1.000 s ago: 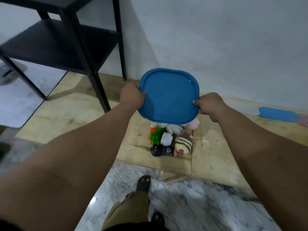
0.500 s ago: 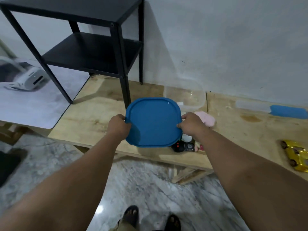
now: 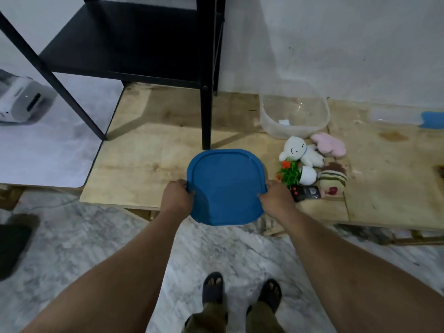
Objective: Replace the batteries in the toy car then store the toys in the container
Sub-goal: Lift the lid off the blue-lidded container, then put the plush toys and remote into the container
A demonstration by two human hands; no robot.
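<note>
The fingers of the left hand [image 3: 177,197] curl over the left edge of the blue lid [image 3: 225,187], and those of the right hand [image 3: 276,198] grasp its right edge, so both hands carry it level at the worktop's [image 3: 149,164] near edge. The clear container [image 3: 295,117] stands open farther back and to the right, nearer the right hand, against the wall. Between lie the toys: a white plush [image 3: 301,152], a pink plush [image 3: 329,144], a small potted plant [image 3: 296,174], a striped plush [image 3: 332,180] and a dark toy [image 3: 306,193]. No writing is legible.
</note>
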